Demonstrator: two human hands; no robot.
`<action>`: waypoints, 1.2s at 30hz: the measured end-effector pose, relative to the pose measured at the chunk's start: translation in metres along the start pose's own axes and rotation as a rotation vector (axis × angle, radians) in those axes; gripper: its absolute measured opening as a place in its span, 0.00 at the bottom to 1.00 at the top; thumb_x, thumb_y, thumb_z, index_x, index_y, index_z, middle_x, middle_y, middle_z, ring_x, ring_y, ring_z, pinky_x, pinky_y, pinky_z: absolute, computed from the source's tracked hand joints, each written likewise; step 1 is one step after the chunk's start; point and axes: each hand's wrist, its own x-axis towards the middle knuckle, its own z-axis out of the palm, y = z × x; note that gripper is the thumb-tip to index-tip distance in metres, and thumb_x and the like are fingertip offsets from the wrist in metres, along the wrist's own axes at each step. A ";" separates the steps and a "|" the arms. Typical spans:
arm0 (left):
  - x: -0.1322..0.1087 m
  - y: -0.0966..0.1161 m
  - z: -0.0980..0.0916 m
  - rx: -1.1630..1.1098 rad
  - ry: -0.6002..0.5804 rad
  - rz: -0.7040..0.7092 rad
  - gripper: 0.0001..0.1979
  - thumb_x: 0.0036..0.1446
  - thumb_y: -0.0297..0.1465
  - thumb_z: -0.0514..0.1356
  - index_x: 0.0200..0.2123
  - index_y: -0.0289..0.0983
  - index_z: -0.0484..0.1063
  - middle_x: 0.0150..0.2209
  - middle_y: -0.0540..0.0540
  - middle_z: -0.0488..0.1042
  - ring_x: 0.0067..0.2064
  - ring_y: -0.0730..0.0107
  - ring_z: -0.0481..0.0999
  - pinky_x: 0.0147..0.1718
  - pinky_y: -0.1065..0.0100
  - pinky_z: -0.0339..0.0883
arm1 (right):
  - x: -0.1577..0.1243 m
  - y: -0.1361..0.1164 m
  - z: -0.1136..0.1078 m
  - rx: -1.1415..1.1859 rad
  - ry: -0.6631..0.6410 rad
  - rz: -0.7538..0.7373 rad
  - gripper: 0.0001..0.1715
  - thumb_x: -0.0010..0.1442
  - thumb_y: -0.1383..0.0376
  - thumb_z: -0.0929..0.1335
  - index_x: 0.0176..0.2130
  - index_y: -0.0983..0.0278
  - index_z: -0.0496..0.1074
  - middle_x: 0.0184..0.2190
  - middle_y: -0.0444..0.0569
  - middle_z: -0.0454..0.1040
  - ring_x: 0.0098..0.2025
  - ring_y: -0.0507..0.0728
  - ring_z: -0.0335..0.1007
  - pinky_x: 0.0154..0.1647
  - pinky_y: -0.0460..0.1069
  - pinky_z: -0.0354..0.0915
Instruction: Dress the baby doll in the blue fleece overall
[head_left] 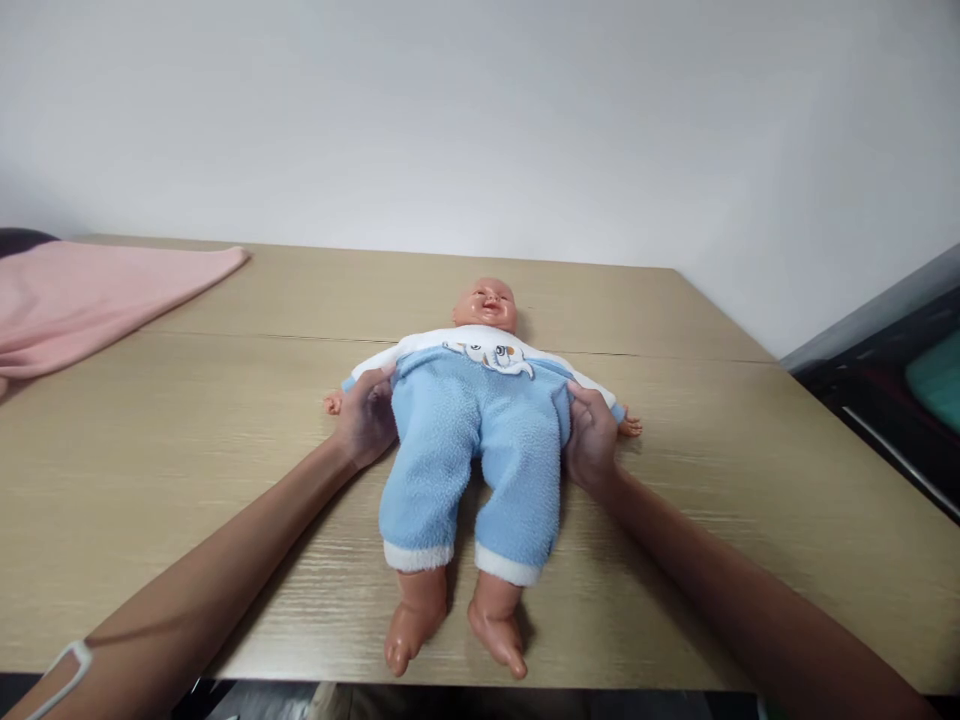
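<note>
A baby doll [486,303] lies on its back on the wooden table, its head toward the wall and its bare feet near the front edge. It wears a white top [427,343] with an animal face on the chest and fuzzy blue pants [435,450] with white cuffs. My left hand [367,422] grips the waist of the pants at one side, thumb on top. At the opposite side, my right hand [592,435] holds the waistband the same way. The fingers of both hands are partly hidden by the cloth. The doll's arms stretch out beyond my hands.
Pink cloth [112,290] lies at the table's far left. A seam runs across the wooden table [225,440], and a pale wall [480,130] stands behind it. Past the right edge is a dark object with a green part [937,375].
</note>
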 end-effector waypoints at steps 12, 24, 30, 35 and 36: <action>0.009 -0.011 0.001 -0.095 0.064 0.056 0.20 0.62 0.51 0.73 0.41 0.44 0.74 0.42 0.49 0.80 0.47 0.56 0.80 0.49 0.58 0.76 | 0.015 -0.018 0.002 -0.190 -0.011 -0.199 0.15 0.66 0.48 0.74 0.38 0.54 0.72 0.33 0.41 0.73 0.40 0.59 0.72 0.51 0.53 0.73; 0.017 -0.017 -0.003 0.071 0.193 0.206 0.17 0.66 0.50 0.69 0.44 0.44 0.75 0.44 0.50 0.80 0.49 0.61 0.77 0.53 0.65 0.70 | 0.024 -0.008 0.002 -0.409 0.109 -0.290 0.16 0.66 0.50 0.74 0.47 0.55 0.74 0.48 0.49 0.79 0.53 0.62 0.75 0.62 0.57 0.69; 0.016 -0.016 0.001 0.139 0.214 0.355 0.14 0.67 0.46 0.69 0.45 0.44 0.74 0.43 0.49 0.77 0.48 0.62 0.76 0.54 0.65 0.69 | 0.043 -0.054 0.051 -0.677 -0.146 -0.511 0.06 0.70 0.58 0.70 0.45 0.56 0.75 0.50 0.51 0.81 0.51 0.62 0.77 0.58 0.58 0.72; 0.007 -0.016 0.003 0.418 0.328 0.476 0.12 0.73 0.46 0.62 0.49 0.45 0.70 0.47 0.47 0.73 0.49 0.60 0.74 0.54 0.62 0.68 | 0.105 -0.071 0.122 -1.149 -0.513 -0.461 0.10 0.72 0.57 0.70 0.41 0.60 0.78 0.43 0.54 0.85 0.47 0.65 0.80 0.57 0.59 0.70; 0.006 -0.017 0.002 0.467 0.351 0.507 0.11 0.74 0.45 0.62 0.49 0.45 0.70 0.47 0.47 0.73 0.49 0.60 0.73 0.55 0.61 0.67 | 0.117 -0.069 0.137 -1.245 -0.586 -0.452 0.11 0.71 0.57 0.71 0.42 0.62 0.79 0.44 0.56 0.86 0.48 0.66 0.80 0.56 0.60 0.71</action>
